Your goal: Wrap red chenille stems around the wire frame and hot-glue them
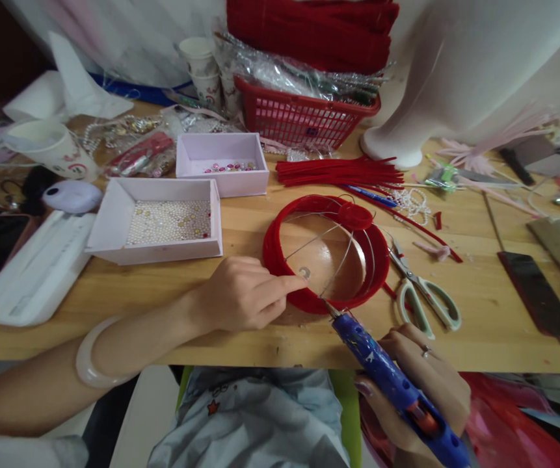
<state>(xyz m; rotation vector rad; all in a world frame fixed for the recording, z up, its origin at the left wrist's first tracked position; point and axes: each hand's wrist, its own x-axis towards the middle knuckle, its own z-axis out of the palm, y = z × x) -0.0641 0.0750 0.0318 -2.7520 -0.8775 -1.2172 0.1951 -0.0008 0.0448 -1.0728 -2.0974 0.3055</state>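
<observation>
A round headpiece frame (pixel 326 300), wrapped in red fuzzy material with thin wires arching over its middle, lies on the wooden table. A small red disc (pixel 355 216) sits on the wires at its far side. My left hand (pixel 248 292) is closed at the near left rim, index finger laid over the red band and thumb hidden. Wrapped in my right hand (pixel 426 370) is a blue hot glue gun (pixel 372 354), its metal tip at the near rim of the frame. White-handled scissors (pixel 419 292) lie partly open just right of the frame.
Two white boxes hold pearl beads (pixel 167 222) and pink gems (pixel 231 167). Red pipe cleaners (pixel 341 173) lie behind the frame, before a red basket (pixel 304 120). A white mannequin (pixel 421 84) stands at the back. A black phone (pixel 538 292) with a cable lies right.
</observation>
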